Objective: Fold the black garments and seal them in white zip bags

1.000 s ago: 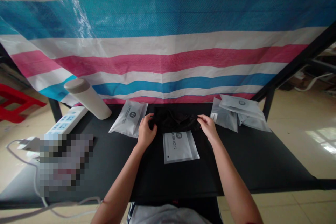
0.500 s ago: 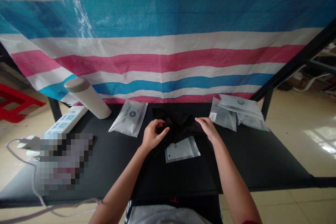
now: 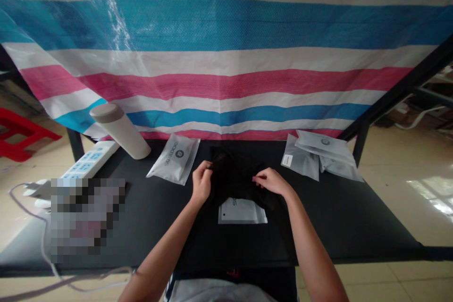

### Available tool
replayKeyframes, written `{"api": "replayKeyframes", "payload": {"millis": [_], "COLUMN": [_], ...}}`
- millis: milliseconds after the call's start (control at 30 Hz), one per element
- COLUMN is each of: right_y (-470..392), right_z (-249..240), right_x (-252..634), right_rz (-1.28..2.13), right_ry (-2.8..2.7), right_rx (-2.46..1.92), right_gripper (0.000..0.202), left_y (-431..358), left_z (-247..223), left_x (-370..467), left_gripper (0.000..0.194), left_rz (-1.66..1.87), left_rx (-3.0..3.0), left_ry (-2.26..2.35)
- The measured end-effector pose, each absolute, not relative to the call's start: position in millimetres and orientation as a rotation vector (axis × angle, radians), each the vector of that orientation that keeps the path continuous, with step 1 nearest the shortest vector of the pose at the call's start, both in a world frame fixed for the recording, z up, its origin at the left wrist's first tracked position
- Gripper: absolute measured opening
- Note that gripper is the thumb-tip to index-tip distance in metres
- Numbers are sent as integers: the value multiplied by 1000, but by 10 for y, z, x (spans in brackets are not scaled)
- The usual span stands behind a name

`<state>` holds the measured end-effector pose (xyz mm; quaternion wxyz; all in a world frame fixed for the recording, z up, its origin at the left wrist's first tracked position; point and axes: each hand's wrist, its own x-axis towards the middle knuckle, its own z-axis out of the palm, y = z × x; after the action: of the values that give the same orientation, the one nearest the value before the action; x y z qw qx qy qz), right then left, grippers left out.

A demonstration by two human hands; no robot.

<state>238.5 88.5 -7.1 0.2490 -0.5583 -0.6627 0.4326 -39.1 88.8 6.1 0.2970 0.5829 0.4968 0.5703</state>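
Note:
Black cloth (image 3: 235,174) lies bunched on the black table between my hands. My left hand (image 3: 202,181) is closed on its left edge, fingers pinched together. On the other side, my right hand (image 3: 271,181) pinches the cloth at its right part. A frosted plastic bag (image 3: 242,211) with dark lettering lies flat nearer to me, its far part hidden under the cloth. Left of my left hand rests a filled frosted bag (image 3: 174,158) with a round logo.
Several frosted bags (image 3: 323,144) lie at the table's right back. A white bottle (image 3: 122,132) leans at the left back beside a power strip (image 3: 90,163) with cables. A blurred-out item (image 3: 88,217) lies at the left. Striped sheeting (image 3: 219,85) hangs behind the black table (image 3: 339,217).
My left hand has closed on the cloth's edge. My right hand has moved slightly left and nearer. The cloth looks more spread, and the bag beneath it has shifted a little nearer and left.

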Motion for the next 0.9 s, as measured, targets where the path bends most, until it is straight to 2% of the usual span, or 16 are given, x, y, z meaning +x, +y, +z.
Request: {"api": "replayKeyframes", "payload": {"millis": [100, 267, 333, 400, 467, 567, 600, 667, 767, 833, 900], "right_y": [867, 875, 886, 902, 922, 947, 951, 952, 942, 935, 933], "right_z": [-102, -80, -66, -59, -63, -96, -114, -157, -213, -233, -240], "right_x": [2387, 2355, 2329, 2306, 2294, 2297, 2302, 2313, 2333, 2347, 2359], "right_rz": [1213, 1270, 1251, 1220, 1176, 1071, 1002, 824, 586, 505, 471], "right_ry": [-1760, -1654, -1517, -1346, -1241, -1347, -1435, -1639, -1881, -1960, -1989], "right_rx": [-1567, -1651, -1619, -1567, -1511, -1460, -1469, -1499, -1525, -1537, -1561], "right_gripper": [25, 66, 82, 90, 88, 62, 52, 45, 51, 52, 50], "left_y": [1025, 1057, 991, 911, 835, 758, 745, 742, 779, 811, 833], "left_z": [168, 397, 416, 386, 330, 228, 188, 93, -53, -121, -153], "left_x": [-733, -1192, -1153, -993, -780, -513, -462, -428, -490, -542, -566], "left_gripper": [20, 19, 21, 25, 25, 17, 21, 45, 85, 94, 94], "left_rz": [1961, 2395, 2390, 2152, 1736, 1059, 895, 672, 482, 406, 364], "left_rx": [1076, 891, 1080, 1426, 1812, 2278, 2369, 2460, 2445, 2411, 2396], "left_ry": [1409, 1673, 1770, 1727, 1613, 1481, 1469, 1491, 1614, 1687, 1711]}}
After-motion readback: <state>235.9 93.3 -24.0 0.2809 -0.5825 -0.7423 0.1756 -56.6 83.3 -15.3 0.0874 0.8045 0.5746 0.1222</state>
